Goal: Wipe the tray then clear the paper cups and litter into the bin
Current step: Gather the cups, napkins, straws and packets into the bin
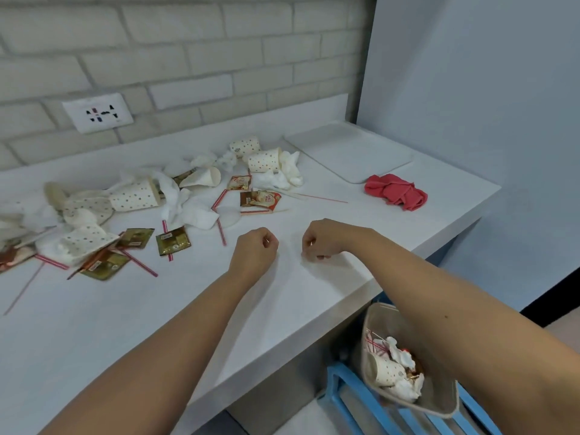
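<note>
A white tray (348,152) lies at the back right of the white counter, with a crumpled red cloth (396,191) just in front of it. Dotted paper cups (264,161) lie tipped among crumpled tissues (188,202), sachets (260,200) and striped straws (221,229) across the left and middle. My left hand (255,248) and my right hand (323,238) hover close together above the bare counter, fingers curled into loose fists, nothing visible in either. The bin (408,365) stands below the counter edge at the right, holding a cup, tissues and straws.
A wall socket (98,113) sits in the brick wall at the back left. A blue frame (342,390) stands on the floor beside the bin. A pale blue wall closes off the right side. The counter's front edge (282,365) runs diagonally.
</note>
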Tool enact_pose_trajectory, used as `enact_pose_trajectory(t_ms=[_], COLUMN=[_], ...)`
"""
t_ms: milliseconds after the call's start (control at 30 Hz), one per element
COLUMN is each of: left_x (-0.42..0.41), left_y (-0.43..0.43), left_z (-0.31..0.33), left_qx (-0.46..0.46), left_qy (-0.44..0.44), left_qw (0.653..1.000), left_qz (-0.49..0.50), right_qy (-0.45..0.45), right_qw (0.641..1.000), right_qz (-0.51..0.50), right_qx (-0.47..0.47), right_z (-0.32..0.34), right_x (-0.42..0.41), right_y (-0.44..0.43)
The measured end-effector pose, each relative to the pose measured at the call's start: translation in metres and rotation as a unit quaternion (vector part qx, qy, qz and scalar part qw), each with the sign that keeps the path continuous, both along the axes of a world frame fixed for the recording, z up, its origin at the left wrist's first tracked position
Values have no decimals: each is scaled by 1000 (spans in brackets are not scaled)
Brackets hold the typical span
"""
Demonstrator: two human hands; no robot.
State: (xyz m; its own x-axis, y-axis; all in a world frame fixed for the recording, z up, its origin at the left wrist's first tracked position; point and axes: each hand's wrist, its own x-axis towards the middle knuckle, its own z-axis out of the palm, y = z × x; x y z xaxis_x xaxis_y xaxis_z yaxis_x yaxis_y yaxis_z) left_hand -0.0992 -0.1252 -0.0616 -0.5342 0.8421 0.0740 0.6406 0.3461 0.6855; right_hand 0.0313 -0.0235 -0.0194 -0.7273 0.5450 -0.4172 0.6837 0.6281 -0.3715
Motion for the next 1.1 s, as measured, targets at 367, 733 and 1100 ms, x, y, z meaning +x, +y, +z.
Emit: enact_pose_trajectory(t_ms=[367,733,1100], left_x=[-115,-220,-255], left_y=[-31,-97,-143], left_z=[5,29,19], left_qx=[-48,-216,-296], left_qy=[42,131,126], left_qw=[994,961,946], left_qz=[91,115,-31], right_qy=[80,169,-4], right_qw=[996,983,982], right_qz=[-31,48,166], right_qx=[27,58,89], right_z=[-14,-19,-23], right_x=[-107,-211,-263], right_y=[-14,-64,-87])
